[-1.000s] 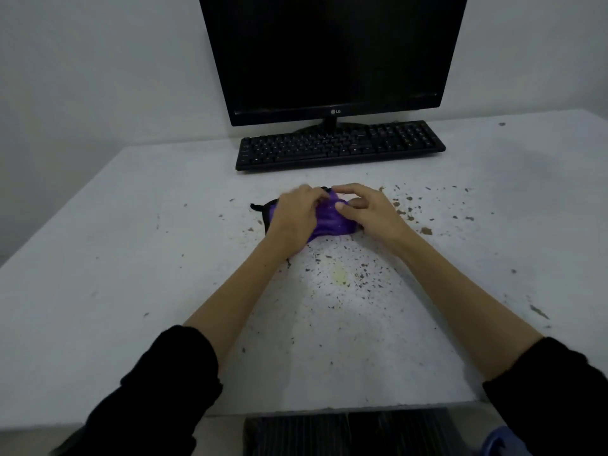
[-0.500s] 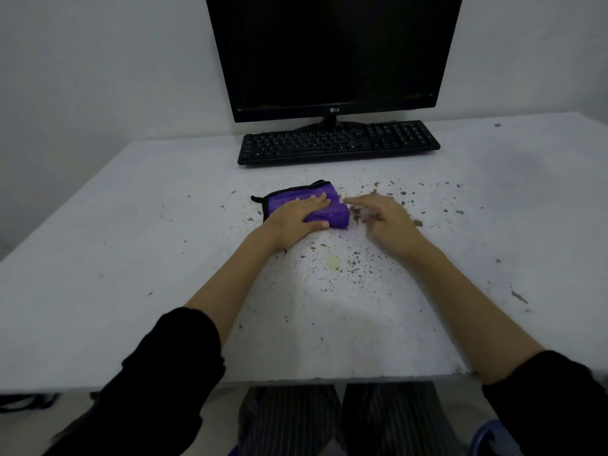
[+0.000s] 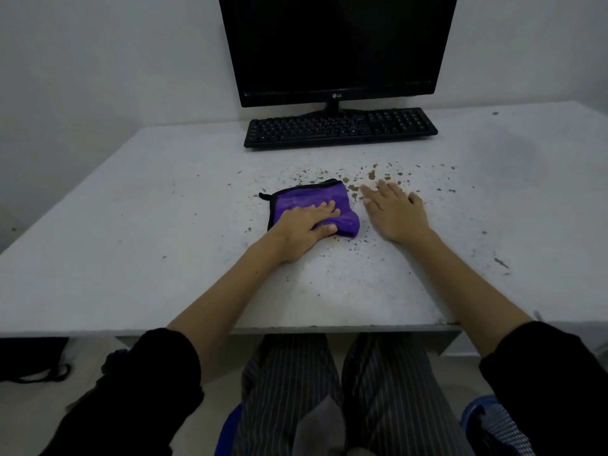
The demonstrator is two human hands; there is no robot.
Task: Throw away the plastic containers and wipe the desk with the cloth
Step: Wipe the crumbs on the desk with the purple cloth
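Note:
A folded purple cloth (image 3: 316, 200) with a black hem lies on the white desk (image 3: 131, 225), in front of the keyboard. My left hand (image 3: 306, 225) presses flat on the cloth, fingers straight, thumb at the cloth's near edge. My right hand (image 3: 394, 209) rests flat on the desk just right of the cloth, fingers spread, holding nothing. Brown crumbs (image 3: 371, 174) are scattered over the desk around both hands and to the right. No plastic container is in view.
A black keyboard (image 3: 340, 126) and a dark monitor (image 3: 335, 47) stand at the back of the desk. A blue basket (image 3: 493, 426) sits on the floor at the lower right. My legs are under the desk's near edge.
Both hands held the bunched cloth together; now it lies folded flat under my left hand. My right hand let go and moved right onto the desk.

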